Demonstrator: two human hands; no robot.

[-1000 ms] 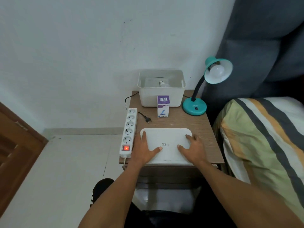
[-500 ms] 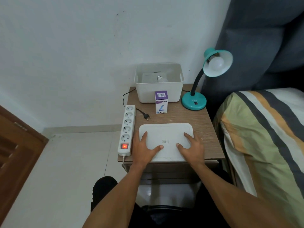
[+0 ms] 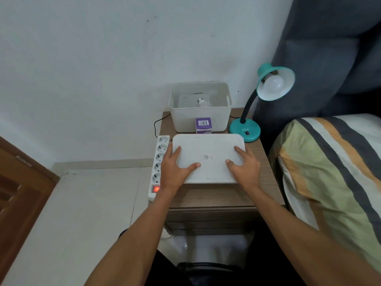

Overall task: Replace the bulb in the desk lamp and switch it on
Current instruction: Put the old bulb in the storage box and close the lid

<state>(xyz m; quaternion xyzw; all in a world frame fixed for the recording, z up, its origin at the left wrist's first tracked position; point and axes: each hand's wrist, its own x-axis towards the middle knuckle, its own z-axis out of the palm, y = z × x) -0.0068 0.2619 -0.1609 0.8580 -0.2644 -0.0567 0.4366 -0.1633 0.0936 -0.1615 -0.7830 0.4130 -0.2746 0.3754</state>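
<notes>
A teal desk lamp (image 3: 244, 129) stands at the back right of the wooden bedside table (image 3: 216, 195), unlit, with a white bulb (image 3: 274, 84) in its shade. Another bulb (image 3: 203, 102) lies inside the open white bin (image 3: 171, 104) at the back. A small purple bulb box (image 3: 203, 123) stands in front of the bin, partly hidden by a flat white lid (image 3: 208, 149). My left hand (image 3: 175, 168) grips the lid's left side and my right hand (image 3: 245, 168) its right side, holding it raised above the tabletop.
A white power strip (image 3: 159, 153) lies along the table's left edge, its red switch (image 3: 156, 189) glowing. A black cable (image 3: 155, 124) runs behind it. A striped pillow (image 3: 329, 172) and grey headboard (image 3: 329, 48) are on the right, a wooden door (image 3: 20, 182) on the left.
Both hands have lifted the white lid off the tabletop and carried it back toward the bin. It now covers the loose plug and part of the purple box.
</notes>
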